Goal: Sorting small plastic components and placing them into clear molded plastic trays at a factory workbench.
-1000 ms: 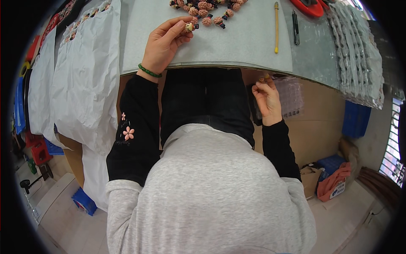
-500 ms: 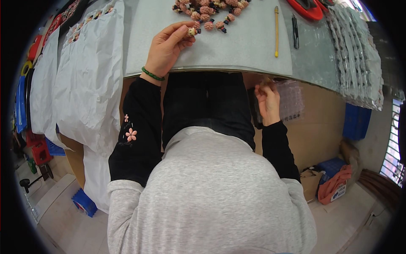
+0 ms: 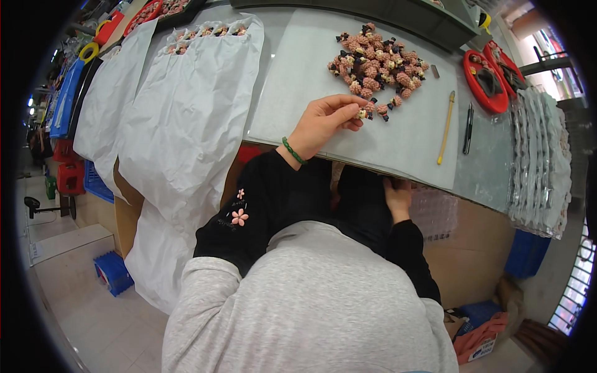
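Note:
My left hand (image 3: 326, 121), a green beaded bracelet at its wrist, pinches a small figurine (image 3: 363, 114) between thumb and fingers just above the white sheet (image 3: 292, 81). The figurine has a pale face and pink bumpy hair; part of it is hidden by the fingers. Right beyond it lies a pile of similar small figurines (image 3: 379, 62), pink with dark and cream parts, a few loose at its near side. My right hand (image 3: 398, 202) is down by the table's near edge, beside my thigh. Its fingers go out of sight under that edge.
A yellow stick (image 3: 446, 127) and a black pen (image 3: 468, 128) lie right of the pile. Farther right are red trays (image 3: 486, 84) and stacked clear plastic packs (image 3: 540, 161). White paper (image 3: 193, 93) drapes over the left side, figurines showing along its far end. A dark grey bin (image 3: 373, 15) stands behind.
The view has swung left and up, showing more of the table. My left hand still holds the figurine near the pile. My right hand's fingers, visible before, are now hidden under the table edge.

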A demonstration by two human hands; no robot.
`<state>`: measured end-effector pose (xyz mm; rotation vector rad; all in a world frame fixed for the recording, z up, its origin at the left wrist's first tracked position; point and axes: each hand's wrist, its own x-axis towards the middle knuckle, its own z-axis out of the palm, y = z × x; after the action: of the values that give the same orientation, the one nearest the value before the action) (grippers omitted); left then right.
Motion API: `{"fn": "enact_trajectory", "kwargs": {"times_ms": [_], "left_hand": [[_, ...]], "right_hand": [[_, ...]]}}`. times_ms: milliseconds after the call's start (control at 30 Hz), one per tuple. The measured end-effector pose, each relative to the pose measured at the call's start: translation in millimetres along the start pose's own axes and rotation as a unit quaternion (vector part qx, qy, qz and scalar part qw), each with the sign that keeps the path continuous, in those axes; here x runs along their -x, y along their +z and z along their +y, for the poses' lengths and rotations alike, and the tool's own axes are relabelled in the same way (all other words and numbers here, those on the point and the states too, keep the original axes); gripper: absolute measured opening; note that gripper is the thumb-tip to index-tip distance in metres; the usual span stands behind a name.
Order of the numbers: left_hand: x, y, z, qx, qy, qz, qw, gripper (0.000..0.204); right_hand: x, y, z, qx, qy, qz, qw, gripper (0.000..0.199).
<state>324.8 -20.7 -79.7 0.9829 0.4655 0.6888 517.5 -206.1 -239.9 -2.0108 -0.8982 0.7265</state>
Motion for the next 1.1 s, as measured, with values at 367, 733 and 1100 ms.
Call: {"fn": "enact_trajectory", "kwargs": {"times_ms": [367,733,1100], "left_hand": [[-15.7,15.0,0.9,-0.032,0.003,-0.005,0.999,0.024],[-18.0,21.1,-5.3,0.081,0.005,-0.01,0.997,0.027],[-21.8,19.8,1.2,0.128,-0.066,0.072,0.987,0.024]], "right_hand": [[-3.1,-30.2,-188.4,-0.195,-0.172,-0.084,0.962,0.035],[-31.8,-8.8,-195.9,-0.24,-0.264,-0.021,0.934,0.027],[-75.9,-15.9,-190.6,0.162,-0.394,0.102,0.899,0.022]]}}
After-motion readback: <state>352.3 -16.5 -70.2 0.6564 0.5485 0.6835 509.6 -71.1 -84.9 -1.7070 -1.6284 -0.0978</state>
